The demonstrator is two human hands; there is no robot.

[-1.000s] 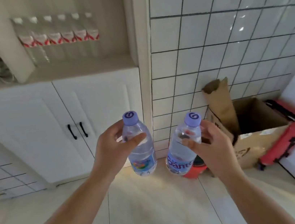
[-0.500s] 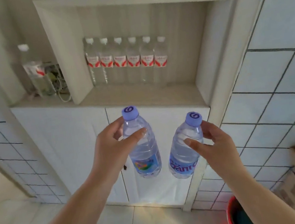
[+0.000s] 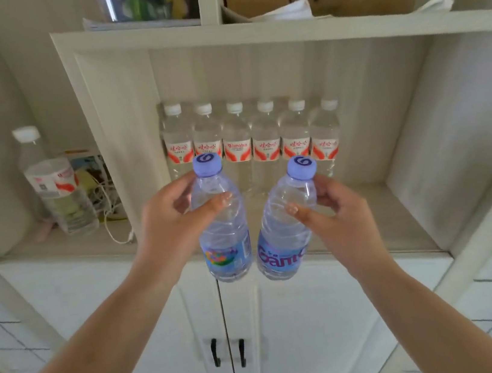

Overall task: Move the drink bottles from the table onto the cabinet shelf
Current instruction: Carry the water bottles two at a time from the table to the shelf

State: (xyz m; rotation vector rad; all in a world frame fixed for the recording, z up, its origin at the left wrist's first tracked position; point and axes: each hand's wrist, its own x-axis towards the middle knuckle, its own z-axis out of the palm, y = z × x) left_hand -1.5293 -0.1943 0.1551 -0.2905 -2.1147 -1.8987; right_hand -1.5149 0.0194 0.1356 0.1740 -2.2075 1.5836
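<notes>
I'm mid-carry: my left hand grips one purple-capped bottle and my right hand grips the other bottle, both in the air just in front of the cabinet shelf. Next I judge I must reach in and stand them before the row of white-capped bottles. Since half a second ago the shelf has come closer and more central.
</notes>
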